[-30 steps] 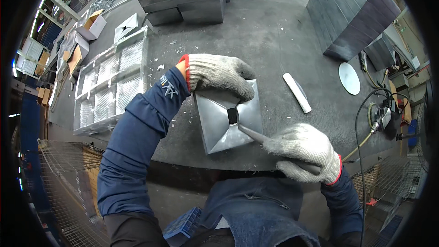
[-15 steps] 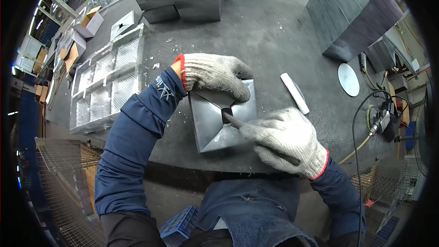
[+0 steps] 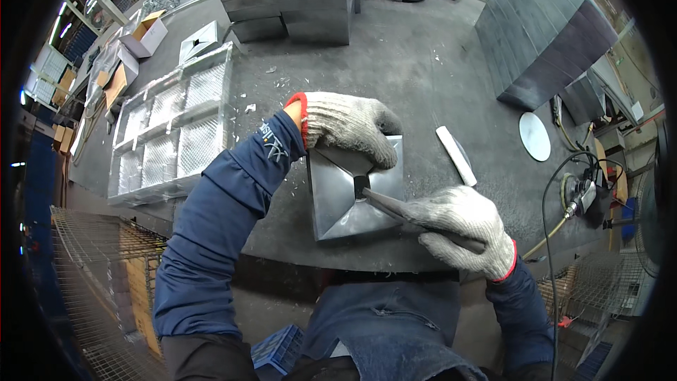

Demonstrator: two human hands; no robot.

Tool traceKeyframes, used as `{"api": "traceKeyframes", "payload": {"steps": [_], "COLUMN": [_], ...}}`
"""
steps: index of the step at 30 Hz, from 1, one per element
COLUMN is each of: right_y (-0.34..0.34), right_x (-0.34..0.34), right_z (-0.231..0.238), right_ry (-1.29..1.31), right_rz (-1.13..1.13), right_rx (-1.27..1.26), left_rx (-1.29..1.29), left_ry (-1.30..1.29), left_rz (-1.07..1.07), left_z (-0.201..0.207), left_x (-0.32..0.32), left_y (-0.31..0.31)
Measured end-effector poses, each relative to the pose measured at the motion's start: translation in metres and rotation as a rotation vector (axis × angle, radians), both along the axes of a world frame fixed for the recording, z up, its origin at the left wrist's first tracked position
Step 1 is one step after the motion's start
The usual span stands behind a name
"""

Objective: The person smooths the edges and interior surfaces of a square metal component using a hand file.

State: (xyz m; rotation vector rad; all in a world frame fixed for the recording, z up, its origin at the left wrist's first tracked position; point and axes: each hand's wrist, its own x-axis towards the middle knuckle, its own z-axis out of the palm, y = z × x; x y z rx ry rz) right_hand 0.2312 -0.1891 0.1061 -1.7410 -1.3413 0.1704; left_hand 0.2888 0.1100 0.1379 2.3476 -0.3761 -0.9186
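A square, shiny grey sheet-metal piece [image 3: 337,213], its faces sloping in to a small dark square hole, lies near the front edge of the dark worktable. My left hand [image 3: 356,127], in a grey-white knit glove with a red cuff, is closed over its far edge and holds it down. In a matching glove, my right hand [image 3: 469,226] grips a long dark grey file-like tool [image 3: 384,204]. The tool's end meets the rim of the hole; whether it reaches inside, I cannot tell.
Left of my hands is a clear plastic divided tray [image 3: 229,116]. Stacked grey metal blocks stand at the back [image 3: 310,14] and right [image 3: 539,35]. A white bar [image 3: 456,156], a pale disc [image 3: 534,137] and a sander [image 3: 580,190] with hose and cable lie right.
My right hand has drawn back to the right and down, so more of the tool shows. The whole scene has shifted slightly; my left hand keeps its hold on the metal piece.
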Motion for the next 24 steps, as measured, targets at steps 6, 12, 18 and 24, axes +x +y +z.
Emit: {"api": "traceKeyframes", "payload": {"steps": [6, 12, 18, 24], "right_y": [0.005, -0.031, -0.033, -0.001], "right_x": [0.003, -0.010, -0.013, 0.001], "right_z": [-0.003, -0.001, -0.011, -0.013], "right_ry": [-0.073, -0.026, -0.018, -0.005], "right_rz": [-0.031, -0.067, -0.062, -0.020], "right_rx": [0.004, 0.061, 0.029, 0.065], "left_rx": [-0.029, -0.027, 0.031, -0.078], "left_ry": [0.053, 0.001, -0.034, 0.044], "left_rz": [-0.008, 0.019, -0.042, 0.027], "left_z": [0.000, -0.004, -0.002, -0.004], "left_x": [0.002, -0.003, 0.001, 0.000], "left_y": [-0.003, 0.002, 0.000, 0.003]}}
